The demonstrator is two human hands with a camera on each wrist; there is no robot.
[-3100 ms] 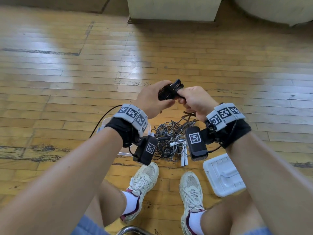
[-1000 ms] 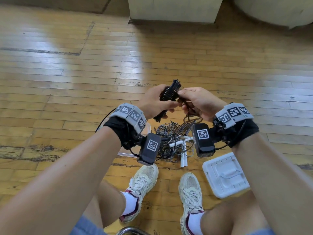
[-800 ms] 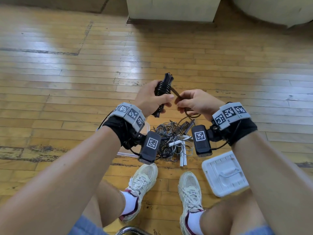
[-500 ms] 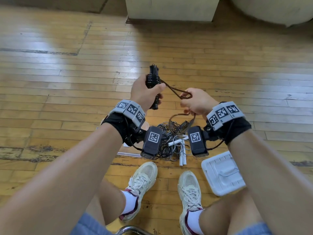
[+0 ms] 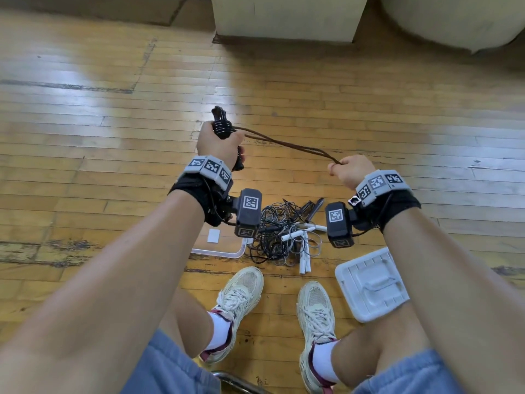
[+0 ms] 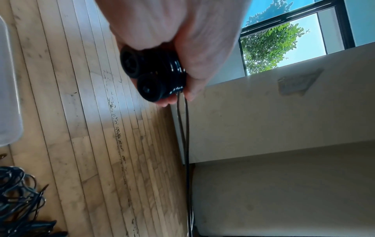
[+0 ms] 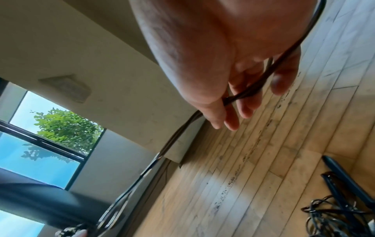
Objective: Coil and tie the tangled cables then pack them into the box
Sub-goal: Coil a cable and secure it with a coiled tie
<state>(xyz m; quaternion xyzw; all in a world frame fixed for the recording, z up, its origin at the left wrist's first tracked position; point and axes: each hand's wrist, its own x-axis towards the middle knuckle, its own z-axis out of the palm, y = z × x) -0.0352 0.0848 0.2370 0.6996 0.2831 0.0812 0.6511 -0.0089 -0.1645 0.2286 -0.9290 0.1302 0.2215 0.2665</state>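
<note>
Holding the wrapped black bundle (image 5: 224, 129) upright, left hand (image 5: 218, 143) has its fingers clenched round it, so the turns likely can't slip while the tail gets worked. Right hand (image 5: 350, 170) pinches the doubled brown strand (image 5: 287, 143) between thumb and fingertips (image 7: 231, 118), drawn out taut and well apart from the bundle — my read: cinching the wrap tight before tying off. Remaining tangled cables (image 5: 279, 234) sit on the wooden floor (image 5: 99, 115) between the clear box (image 5: 224, 251) and the white lid (image 5: 369, 282), just ahead of the shoes (image 5: 241, 297). No brands or readable text; only square coded tags on the wristbands (image 5: 210, 167).
</note>
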